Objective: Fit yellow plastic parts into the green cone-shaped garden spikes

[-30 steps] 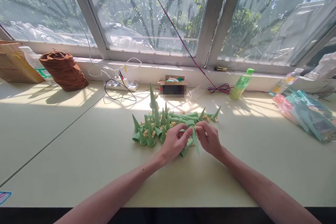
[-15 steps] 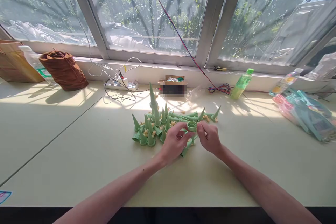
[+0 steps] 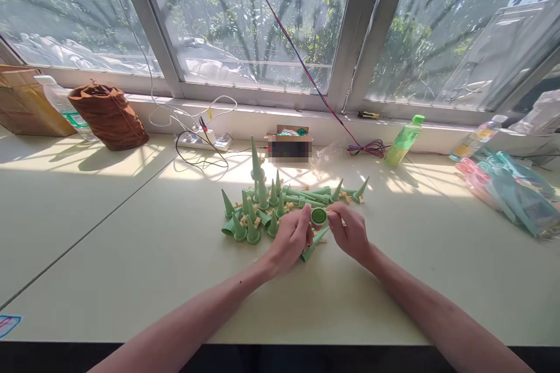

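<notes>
My left hand is closed around a green plastic watering spike, its round hollow open end turned up toward me. Against the right side of that rim, my right hand is closed in a pinch; what sits between its fingertips is too small and covered to make out. Just beyond and left of my hands lies a pile of similar green cone spikes, several upright on their wide ends. Small beige valve-like pieces are scattered among them. Below my hands, another green spike lies on its side.
The pale table runs to the window sill. Along the back stand a brown drawstring bag, a power strip with cables, a small open carton and a green-capped bottle. Plastic-wrapped items lie at right.
The spike's open end has tipped toward me, showing more of its inside. My left fingers have shifted around it, with the thumb now up. My right hand stays at its rim.
</notes>
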The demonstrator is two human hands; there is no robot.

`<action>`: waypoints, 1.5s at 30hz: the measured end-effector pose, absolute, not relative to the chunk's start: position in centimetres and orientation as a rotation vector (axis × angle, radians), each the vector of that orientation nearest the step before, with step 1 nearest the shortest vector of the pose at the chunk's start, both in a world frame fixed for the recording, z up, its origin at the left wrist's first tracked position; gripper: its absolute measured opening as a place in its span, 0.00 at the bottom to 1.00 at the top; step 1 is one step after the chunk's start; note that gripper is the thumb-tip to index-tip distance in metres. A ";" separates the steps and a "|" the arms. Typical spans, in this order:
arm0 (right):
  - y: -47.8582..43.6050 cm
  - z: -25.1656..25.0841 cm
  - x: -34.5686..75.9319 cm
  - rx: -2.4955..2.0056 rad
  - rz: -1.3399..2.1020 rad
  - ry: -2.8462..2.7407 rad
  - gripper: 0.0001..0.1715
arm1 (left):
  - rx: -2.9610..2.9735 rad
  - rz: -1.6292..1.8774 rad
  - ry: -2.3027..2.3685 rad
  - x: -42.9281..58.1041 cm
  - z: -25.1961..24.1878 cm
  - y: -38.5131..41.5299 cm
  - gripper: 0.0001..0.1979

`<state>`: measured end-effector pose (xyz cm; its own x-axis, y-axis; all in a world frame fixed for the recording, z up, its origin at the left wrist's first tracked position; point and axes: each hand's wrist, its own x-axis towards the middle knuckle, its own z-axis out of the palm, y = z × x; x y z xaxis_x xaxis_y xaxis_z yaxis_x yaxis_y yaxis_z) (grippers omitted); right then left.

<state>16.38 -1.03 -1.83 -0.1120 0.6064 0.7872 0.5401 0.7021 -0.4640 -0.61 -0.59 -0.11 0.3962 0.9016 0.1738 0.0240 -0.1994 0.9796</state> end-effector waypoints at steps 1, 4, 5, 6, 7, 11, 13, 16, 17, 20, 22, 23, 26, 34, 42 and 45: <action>-1.1 -1.6 16.4 -0.894 0.076 -1.806 0.11 | 1.547 1.008 0.849 -0.6 -0.1 -0.6 0.32; -1.1 -1.2 16.4 -0.875 0.088 -1.841 0.11 | 1.546 1.005 0.826 -0.7 0.0 -0.6 0.32; -1.0 -1.1 16.4 -0.873 0.091 -1.842 0.11 | 1.550 1.001 0.819 -0.7 0.1 -0.6 0.32; -1.0 -1.1 16.4 -0.868 0.095 -1.842 0.11 | 1.554 0.998 0.812 -0.7 0.2 -0.7 0.32; -1.0 -1.1 16.4 -0.862 0.100 -1.842 0.11 | 1.556 0.997 0.808 -0.7 0.2 -0.7 0.32; -0.9 -1.2 16.4 -0.842 0.142 -1.832 0.11 | 1.569 0.987 0.812 -0.8 0.3 -0.7 0.31; -0.9 -1.2 16.4 -0.850 0.157 -1.833 0.12 | 1.578 0.977 0.809 -0.9 0.4 -0.7 0.29; -0.9 -1.2 16.4 -0.854 0.153 -1.833 0.13 | 1.607 0.964 0.796 -1.0 0.4 -0.7 0.27; -0.9 -1.1 16.4 -0.852 0.152 -1.830 0.13 | 1.624 0.962 0.792 -1.0 0.4 -0.7 0.27; -0.9 -1.0 16.5 -0.850 0.156 -1.821 0.13 | 1.698 0.963 0.775 -1.1 0.5 -0.6 0.28; -0.9 -1.0 16.5 -0.846 0.157 -1.814 0.14 | 1.759 0.971 0.760 -1.1 0.6 -0.6 0.29; -0.9 -0.9 16.5 -0.845 0.155 -1.811 0.14 | 1.792 0.977 0.751 -1.2 0.7 -0.6 0.29; -0.8 -0.9 16.5 -0.857 0.143 -1.800 0.15 | 1.826 0.995 0.712 -1.2 1.2 -0.7 0.27; -0.8 -1.1 16.6 -0.945 0.126 -1.771 0.17 | 1.728 0.964 0.706 -0.9 1.4 -1.0 0.15; -0.7 -0.9 16.7 -0.990 0.050 -1.779 0.20 | 1.823 0.963 0.660 -1.0 0.5 -0.7 0.16; -0.7 -0.8 16.7 -1.004 0.036 -1.790 0.21 | 1.856 0.952 0.646 -1.0 0.1 -0.5 0.19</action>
<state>16.68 -0.70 -0.82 -0.1133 0.6394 0.7605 0.6086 0.6497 -0.4556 -0.98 -0.51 0.13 0.5629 0.7527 0.3416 0.0393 -0.4372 0.8985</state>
